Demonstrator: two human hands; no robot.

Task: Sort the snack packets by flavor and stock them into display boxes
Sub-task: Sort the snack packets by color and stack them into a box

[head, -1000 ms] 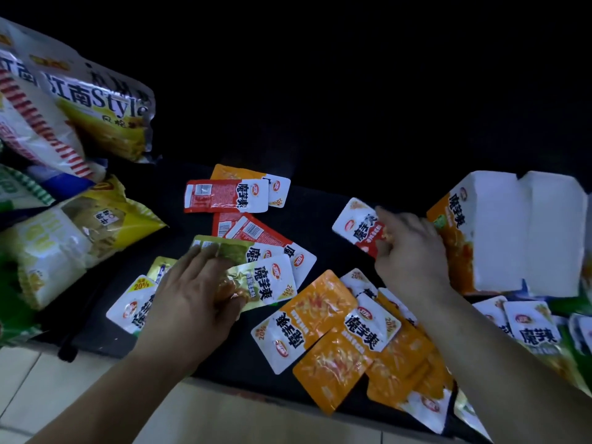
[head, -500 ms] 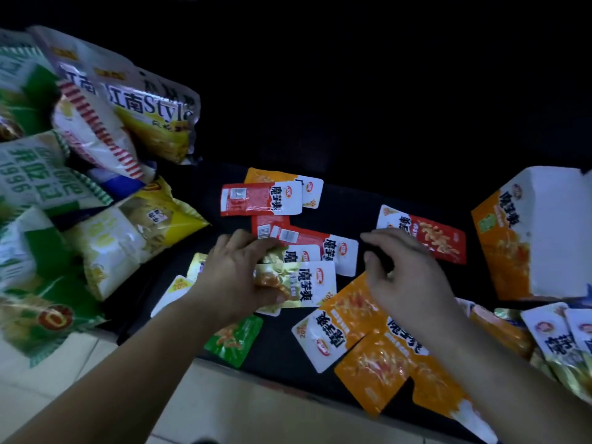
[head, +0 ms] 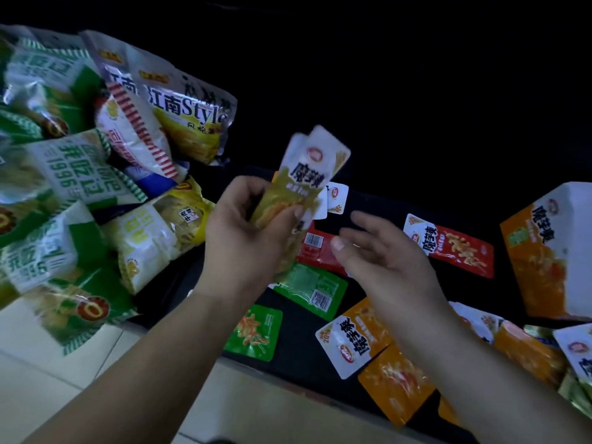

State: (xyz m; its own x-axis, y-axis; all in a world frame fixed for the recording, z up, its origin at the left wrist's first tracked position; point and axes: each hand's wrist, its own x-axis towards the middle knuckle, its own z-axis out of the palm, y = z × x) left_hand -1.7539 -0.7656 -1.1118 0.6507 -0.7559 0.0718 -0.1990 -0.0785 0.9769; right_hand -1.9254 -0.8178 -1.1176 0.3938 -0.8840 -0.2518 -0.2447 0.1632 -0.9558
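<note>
Left hand lifted up off tabletop, pinching bunch of yellow packets; likely same flavor kept together. Right hand spread, empty, near bunch. Box far right.

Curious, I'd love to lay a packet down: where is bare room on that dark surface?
Bare patches: between the red packet and the orange display box; between the front green packet and the orange-and-white packet. Crowded: the big bags at left, the orange packets at front right.

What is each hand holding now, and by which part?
The left hand grips yellow-green packets by their lower end; the right hand holds nothing.
</note>
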